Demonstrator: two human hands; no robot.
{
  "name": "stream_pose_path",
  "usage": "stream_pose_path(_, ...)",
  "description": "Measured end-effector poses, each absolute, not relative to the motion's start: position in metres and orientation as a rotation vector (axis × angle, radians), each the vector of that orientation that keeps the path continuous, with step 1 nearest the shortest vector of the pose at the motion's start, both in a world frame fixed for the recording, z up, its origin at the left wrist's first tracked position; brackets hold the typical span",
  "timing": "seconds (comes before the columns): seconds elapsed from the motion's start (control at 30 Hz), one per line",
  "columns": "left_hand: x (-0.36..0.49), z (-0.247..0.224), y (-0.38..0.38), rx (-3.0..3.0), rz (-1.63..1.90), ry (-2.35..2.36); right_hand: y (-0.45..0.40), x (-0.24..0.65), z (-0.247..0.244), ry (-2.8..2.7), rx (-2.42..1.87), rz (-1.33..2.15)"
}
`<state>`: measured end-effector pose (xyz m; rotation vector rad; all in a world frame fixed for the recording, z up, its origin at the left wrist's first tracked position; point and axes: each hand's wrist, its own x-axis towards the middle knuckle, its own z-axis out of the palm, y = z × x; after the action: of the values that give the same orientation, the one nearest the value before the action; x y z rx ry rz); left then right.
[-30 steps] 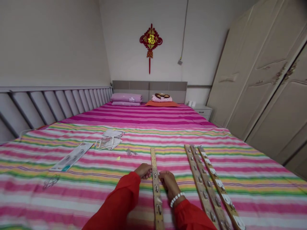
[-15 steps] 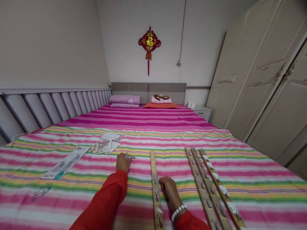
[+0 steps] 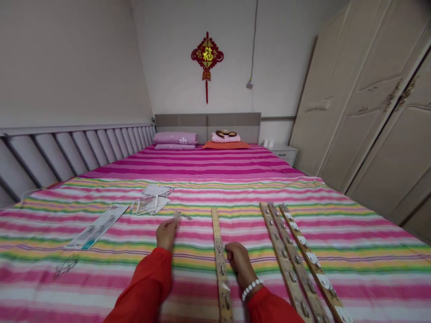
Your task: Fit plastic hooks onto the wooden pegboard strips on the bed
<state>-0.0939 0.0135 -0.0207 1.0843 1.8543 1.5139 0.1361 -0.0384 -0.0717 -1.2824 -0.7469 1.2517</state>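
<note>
The strip point(image 3: 220, 264) serves as the landmark: a long wooden slat with metal hooks, lying lengthwise on the striped bedspread point(image 3: 353, 255).

Nearest, the right hand point(image 3: 237, 262) rests against the strip's right edge, fingers curled onto it beside a hook; it steadies the strip rather than lifts it. A white bead bracelet point(image 3: 251, 287) sits on that wrist.

Left of the strip, the left hand point(image 3: 165, 233) reaches forward, fingertips closed around a small clear packet point(image 3: 180, 217). The pinch looks light, and what the packet contains cannot be made out.

Right of the strip, three more strips point(image 3: 296, 255) lie side by side, touching or nearly so.

Further left, a long card point(image 3: 97, 226), a heap of opened wrappers point(image 3: 151, 202) and a bit of clear wrap point(image 3: 65, 265) lie loose on the cover.

Far beyond the strip are pillows point(image 3: 177, 138), the headboard point(image 3: 207, 123) and a red wall ornament point(image 3: 206, 56); a wardrobe point(image 3: 377, 112) stands at far right.

Risks, as judged:
- The light pinch may drop the packet; a small clear part would be hard to find on busy stripes.
- The soft bed gives under pressure, so the strip may tilt or slide beneath the right hand.
- A sleeve point(image 3: 144, 291) sweeping across could snag a hook.
- Loose wrappers could be mistaken for full packets.
</note>
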Motion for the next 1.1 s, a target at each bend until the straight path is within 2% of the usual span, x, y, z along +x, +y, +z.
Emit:
stream_pose_path(0.13,-0.063,-0.02,-0.018,0.724,1.559,1.231,-0.039,0.137,-0.069,-0.691,-1.255,1.32)
stream_pose_path(0.2,-0.049,-0.018,-0.031,0.696,1.489,1.116,-0.039,0.137,-0.069,-0.689,-1.23,1.336)
stream_pose_path(0.4,-0.026,-0.006,-0.042,1.008,1.417,1.143,-0.04,0.138,-0.07,-0.668,-1.196,1.359)
stream_pose_path(0.67,-0.007,-0.015,-0.041,0.775,1.314,1.056,-0.043,0.14,-0.062,-0.621,-1.133,1.386)
stream_pose_path(1.1,0.012,-0.016,-0.029,1.0,1.245,1.203,-0.03,0.13,-0.037,-0.763,-0.949,1.282)
